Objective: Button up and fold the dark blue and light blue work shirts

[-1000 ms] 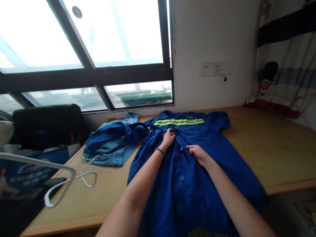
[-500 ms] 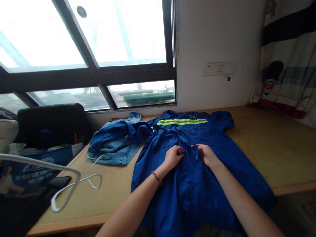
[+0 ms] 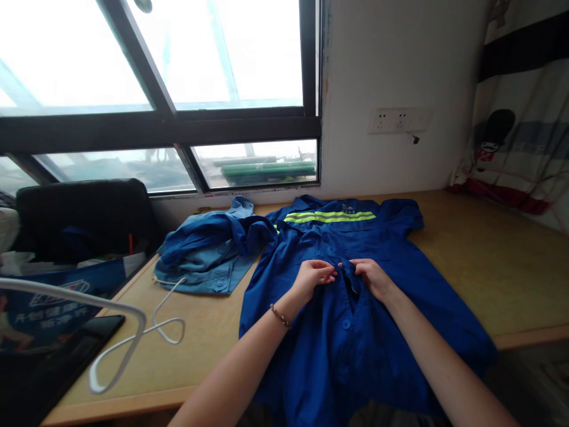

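A dark blue work shirt (image 3: 400, 290) with a yellow-green reflective band lies front up on the table, its lower part hanging over the front edge. My left hand (image 3: 315, 277) pinches the cloth at the front opening. Close by on the right, my right hand (image 3: 371, 277) grips the raised front edge, which is folded back a little. Between the hands the opening gapes. A round button (image 3: 346, 324) shows below them on the shirt front. What lies between the left fingertips is too small to make out.
Another blue garment (image 3: 208, 255), crumpled, lies left of the shirt on the wooden table (image 3: 213, 350). A white cable (image 3: 166, 323) loops at the left. Beyond are a black chair (image 3: 84, 207), a blue bag (image 3: 62, 296) and a window; a curtain (image 3: 524, 118) hangs at right.
My left hand has shifted right, nearer to the right hand. The front edge at the right fingers is lifted more, and the opening gapes wider. The view has turned slightly.
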The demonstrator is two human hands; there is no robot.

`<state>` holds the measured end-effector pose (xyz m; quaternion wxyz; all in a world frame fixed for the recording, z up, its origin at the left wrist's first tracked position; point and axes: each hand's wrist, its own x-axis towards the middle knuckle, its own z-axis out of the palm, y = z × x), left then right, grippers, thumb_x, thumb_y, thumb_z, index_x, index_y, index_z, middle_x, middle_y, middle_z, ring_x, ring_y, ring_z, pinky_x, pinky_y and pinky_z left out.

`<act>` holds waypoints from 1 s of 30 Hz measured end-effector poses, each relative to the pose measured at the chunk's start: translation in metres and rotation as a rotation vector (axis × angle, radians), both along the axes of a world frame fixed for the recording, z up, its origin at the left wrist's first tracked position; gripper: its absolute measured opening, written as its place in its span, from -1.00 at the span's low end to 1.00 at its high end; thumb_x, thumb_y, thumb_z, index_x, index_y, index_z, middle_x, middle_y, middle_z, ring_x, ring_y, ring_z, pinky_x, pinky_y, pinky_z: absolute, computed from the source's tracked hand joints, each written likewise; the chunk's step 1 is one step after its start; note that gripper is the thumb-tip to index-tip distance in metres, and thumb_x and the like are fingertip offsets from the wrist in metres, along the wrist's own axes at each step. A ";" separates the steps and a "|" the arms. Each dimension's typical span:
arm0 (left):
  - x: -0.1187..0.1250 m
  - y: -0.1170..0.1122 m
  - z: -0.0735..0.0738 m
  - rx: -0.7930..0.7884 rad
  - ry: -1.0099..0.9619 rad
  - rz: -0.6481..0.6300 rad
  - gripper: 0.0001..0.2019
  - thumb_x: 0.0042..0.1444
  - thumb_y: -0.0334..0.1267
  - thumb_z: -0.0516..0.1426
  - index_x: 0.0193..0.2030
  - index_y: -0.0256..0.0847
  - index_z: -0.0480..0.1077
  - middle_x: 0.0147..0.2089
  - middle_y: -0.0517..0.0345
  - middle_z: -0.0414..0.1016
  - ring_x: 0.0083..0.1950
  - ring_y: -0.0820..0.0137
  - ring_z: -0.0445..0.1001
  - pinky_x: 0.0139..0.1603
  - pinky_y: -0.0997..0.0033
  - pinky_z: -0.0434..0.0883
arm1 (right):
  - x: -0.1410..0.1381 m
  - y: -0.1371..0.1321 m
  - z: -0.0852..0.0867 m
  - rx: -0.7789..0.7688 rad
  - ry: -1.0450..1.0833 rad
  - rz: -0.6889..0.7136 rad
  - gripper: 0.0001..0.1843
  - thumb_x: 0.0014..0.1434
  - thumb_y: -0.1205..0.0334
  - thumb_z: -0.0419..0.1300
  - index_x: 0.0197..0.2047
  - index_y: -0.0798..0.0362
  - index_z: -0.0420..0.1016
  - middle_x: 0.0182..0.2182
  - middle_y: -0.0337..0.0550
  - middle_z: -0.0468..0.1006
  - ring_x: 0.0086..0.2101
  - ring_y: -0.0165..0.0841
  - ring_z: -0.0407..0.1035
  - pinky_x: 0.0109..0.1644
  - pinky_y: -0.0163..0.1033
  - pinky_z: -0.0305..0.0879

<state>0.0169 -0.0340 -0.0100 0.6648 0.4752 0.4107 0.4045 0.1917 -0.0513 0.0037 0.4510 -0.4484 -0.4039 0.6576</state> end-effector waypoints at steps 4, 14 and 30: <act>0.000 -0.003 -0.002 -0.098 -0.094 -0.045 -0.77 -0.18 -0.30 0.26 -0.38 -0.38 0.36 -0.38 -0.11 0.50 -0.38 0.33 0.51 -0.35 0.45 0.44 | -0.001 -0.002 0.002 -0.022 0.047 0.020 -0.59 -0.34 0.48 0.00 -0.42 0.13 0.57 -0.54 -0.18 0.56 -0.50 -0.36 0.41 -0.39 -0.33 0.33; 0.004 -0.004 -0.004 -0.077 -0.164 -0.040 -0.76 -0.18 -0.32 0.27 -0.40 -0.35 0.31 -0.36 -0.11 0.51 -0.32 0.27 0.52 -0.30 0.41 0.46 | 0.002 0.001 -0.004 -0.016 0.088 0.010 -0.63 -0.33 0.48 0.04 -0.42 0.14 0.57 -0.53 -0.18 0.56 -0.45 -0.34 0.42 -0.40 -0.34 0.31; 0.007 -0.003 -0.007 -0.099 -0.138 0.025 -0.74 -0.15 -0.26 0.26 -0.36 -0.40 0.38 -0.44 -0.04 0.48 -0.42 0.38 0.50 -0.30 0.40 0.48 | -0.006 0.000 -0.018 0.477 -0.638 -0.110 -0.77 -0.09 0.11 0.21 -0.39 0.10 0.51 -0.66 -0.26 0.43 -0.59 -0.42 0.29 -0.50 -0.34 0.16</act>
